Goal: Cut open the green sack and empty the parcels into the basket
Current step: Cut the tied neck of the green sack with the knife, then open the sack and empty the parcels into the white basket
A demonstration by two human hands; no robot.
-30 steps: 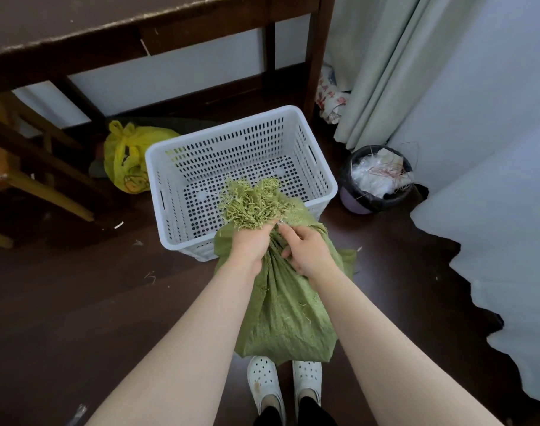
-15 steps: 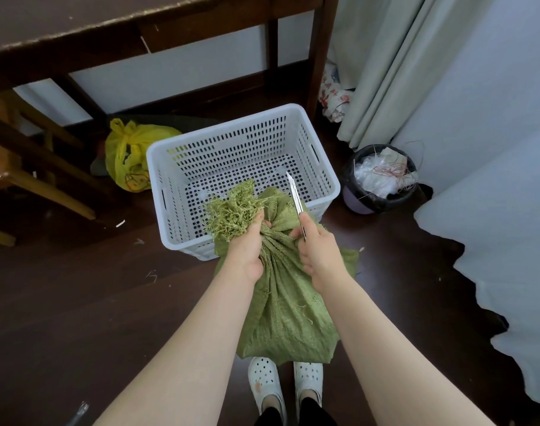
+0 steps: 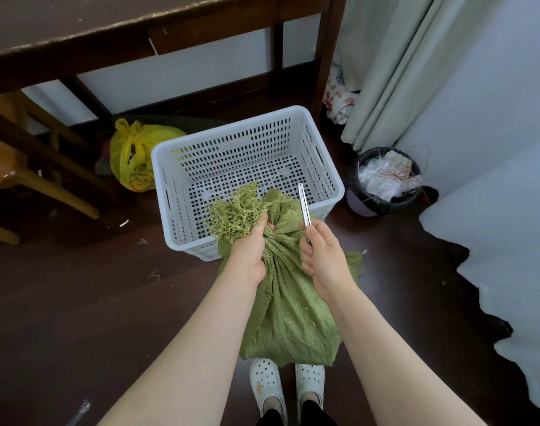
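With the left hand (image 3: 251,251) clenched on the green sack (image 3: 288,318) neck, the right hand (image 3: 321,256) — fingers wrapped round the blade (image 3: 303,207) — should slice just below the knot, over the basket (image 3: 336,192) near rim.

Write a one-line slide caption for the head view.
Left hand grips the green sack by its frayed neck; right hand holds a blade over the empty white basket.

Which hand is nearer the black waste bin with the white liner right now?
Right. The right hand, holding a silver blade, is on the side of the green woven sack facing the black waste bin; the left hand grips the sack's gathered neck, farther away.
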